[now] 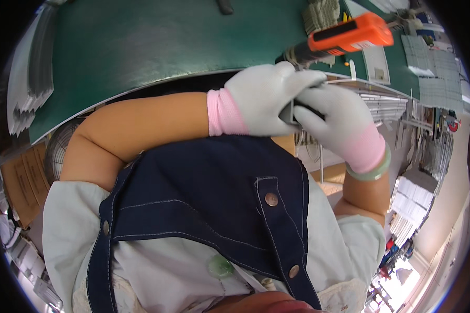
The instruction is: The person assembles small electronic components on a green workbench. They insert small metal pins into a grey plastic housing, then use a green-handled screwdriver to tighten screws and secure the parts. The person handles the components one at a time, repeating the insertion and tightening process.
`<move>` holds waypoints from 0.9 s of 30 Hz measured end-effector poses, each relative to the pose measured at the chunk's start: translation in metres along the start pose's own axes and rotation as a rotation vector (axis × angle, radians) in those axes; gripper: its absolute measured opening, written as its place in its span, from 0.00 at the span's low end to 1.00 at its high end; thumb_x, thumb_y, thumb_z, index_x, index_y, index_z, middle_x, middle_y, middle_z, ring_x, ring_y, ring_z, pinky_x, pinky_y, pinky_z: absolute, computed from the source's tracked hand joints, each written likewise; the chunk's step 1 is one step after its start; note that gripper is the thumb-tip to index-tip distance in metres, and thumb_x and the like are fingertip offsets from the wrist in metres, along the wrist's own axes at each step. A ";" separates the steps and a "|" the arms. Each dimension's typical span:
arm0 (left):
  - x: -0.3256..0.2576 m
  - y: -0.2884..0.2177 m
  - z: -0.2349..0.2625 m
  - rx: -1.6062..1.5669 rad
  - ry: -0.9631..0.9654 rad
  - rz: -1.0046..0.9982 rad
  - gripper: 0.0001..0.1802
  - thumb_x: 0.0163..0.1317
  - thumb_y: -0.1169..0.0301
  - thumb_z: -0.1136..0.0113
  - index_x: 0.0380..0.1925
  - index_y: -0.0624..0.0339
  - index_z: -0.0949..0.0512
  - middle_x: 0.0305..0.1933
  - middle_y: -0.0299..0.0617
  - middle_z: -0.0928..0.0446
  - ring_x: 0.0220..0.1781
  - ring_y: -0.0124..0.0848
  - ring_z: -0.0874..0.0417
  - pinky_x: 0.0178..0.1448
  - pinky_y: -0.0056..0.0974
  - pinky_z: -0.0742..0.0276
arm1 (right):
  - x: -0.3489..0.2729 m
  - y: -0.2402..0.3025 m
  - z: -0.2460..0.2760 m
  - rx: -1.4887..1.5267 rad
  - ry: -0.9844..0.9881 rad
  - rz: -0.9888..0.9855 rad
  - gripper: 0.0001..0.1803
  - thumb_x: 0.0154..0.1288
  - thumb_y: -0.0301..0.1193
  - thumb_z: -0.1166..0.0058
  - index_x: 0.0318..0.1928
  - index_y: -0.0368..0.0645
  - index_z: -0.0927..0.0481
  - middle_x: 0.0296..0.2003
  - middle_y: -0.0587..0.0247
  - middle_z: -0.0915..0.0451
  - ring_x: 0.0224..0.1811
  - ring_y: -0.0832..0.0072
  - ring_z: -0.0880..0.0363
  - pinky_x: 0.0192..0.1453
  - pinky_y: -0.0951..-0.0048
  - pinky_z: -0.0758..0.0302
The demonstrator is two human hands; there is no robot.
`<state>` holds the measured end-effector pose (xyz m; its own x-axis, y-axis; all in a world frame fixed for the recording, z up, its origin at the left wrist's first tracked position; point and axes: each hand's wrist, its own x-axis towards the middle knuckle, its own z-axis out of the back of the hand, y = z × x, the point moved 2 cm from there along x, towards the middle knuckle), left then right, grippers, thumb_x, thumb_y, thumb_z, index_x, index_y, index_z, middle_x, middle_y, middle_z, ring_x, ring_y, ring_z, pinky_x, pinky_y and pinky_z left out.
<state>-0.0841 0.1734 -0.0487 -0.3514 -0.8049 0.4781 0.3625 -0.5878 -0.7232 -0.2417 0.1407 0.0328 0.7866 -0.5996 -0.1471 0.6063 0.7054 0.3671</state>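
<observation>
The left hand appears to pinch a small dark-grey piece at the green worktable's near edge; whether the right hand clamps it, I cannot tell. Probably light, stiff and smooth, best held by its edges.

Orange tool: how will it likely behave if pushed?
The orange tool is probably stiff: its casing looks hard and moulded. It may pivot rather than slide straight, given its long shape. It's likely end-heavy, since the orange part looks bulkier than the dark tip, though its weight can't be seen.
</observation>
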 end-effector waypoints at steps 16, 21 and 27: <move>0.068 -0.055 0.116 0.064 -0.214 -0.387 0.68 0.42 0.51 0.20 0.73 0.71 0.52 0.44 0.59 0.22 0.43 0.56 0.17 0.47 0.48 0.21 | 0.005 0.069 0.085 -0.102 -0.487 0.287 0.19 0.53 0.45 0.29 0.38 0.45 0.15 0.21 0.63 0.30 0.24 0.63 0.28 0.28 0.63 0.32; 0.060 -0.047 0.121 0.120 -0.050 -0.144 0.65 0.42 0.52 0.18 0.74 0.68 0.48 0.58 0.61 0.25 0.59 0.56 0.21 0.62 0.47 0.25 | 0.017 0.060 0.069 -0.120 -0.552 0.288 0.18 0.52 0.44 0.30 0.38 0.47 0.16 0.21 0.62 0.29 0.23 0.61 0.27 0.27 0.62 0.31; 0.066 -0.014 0.125 0.288 -0.148 -0.100 0.50 0.43 0.55 0.22 0.66 0.62 0.33 0.53 0.53 0.21 0.56 0.53 0.21 0.61 0.46 0.24 | 0.057 0.035 0.063 -0.142 -0.673 0.366 0.15 0.51 0.37 0.29 0.35 0.44 0.17 0.21 0.60 0.31 0.22 0.60 0.26 0.27 0.60 0.32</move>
<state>-0.0040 0.1185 0.0552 -0.2756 -0.7328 0.6221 0.5688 -0.6460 -0.5090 -0.1828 0.1075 0.0949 0.7271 -0.3873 0.5668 0.3665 0.9171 0.1566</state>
